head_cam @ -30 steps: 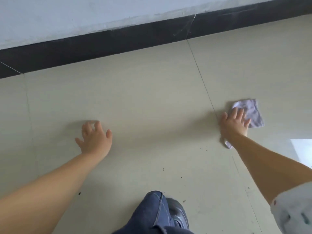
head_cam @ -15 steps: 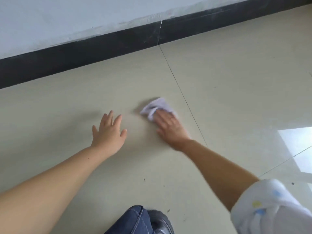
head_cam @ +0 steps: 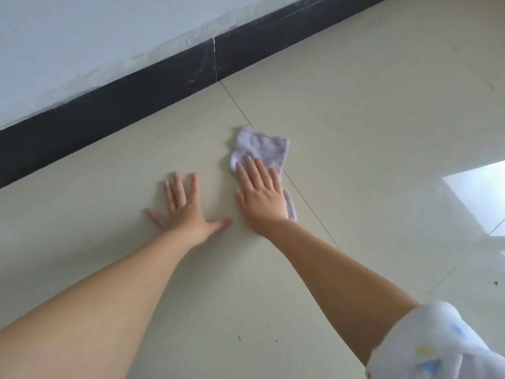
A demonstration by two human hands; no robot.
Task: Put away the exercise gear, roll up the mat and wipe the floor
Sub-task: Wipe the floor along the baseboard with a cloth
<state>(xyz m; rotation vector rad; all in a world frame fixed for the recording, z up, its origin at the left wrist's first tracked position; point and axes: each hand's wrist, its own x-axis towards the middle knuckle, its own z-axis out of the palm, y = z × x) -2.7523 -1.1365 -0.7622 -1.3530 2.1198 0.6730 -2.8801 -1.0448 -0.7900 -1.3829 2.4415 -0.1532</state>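
A small pale lilac cloth [head_cam: 263,147] lies flat on the beige tiled floor [head_cam: 355,119], straddling a grout line. My right hand [head_cam: 261,196] presses on the cloth's near half with straight fingers, palm down. My left hand [head_cam: 185,207] lies flat on the bare tile just left of it, fingers spread, thumb pointing toward the right hand. No exercise gear or mat is in view.
A black skirting board [head_cam: 131,97] runs diagonally along the base of a pale wall [head_cam: 82,36] beyond the hands. A bright window reflection [head_cam: 481,195] shines on the tiles at the right. Small dark specks [head_cam: 239,338] dot the floor near me.
My right hand slid the cloth from the far right toward the left hand, then a little back right and forward. The left hand flattened with fingers spread. My knee left the view.
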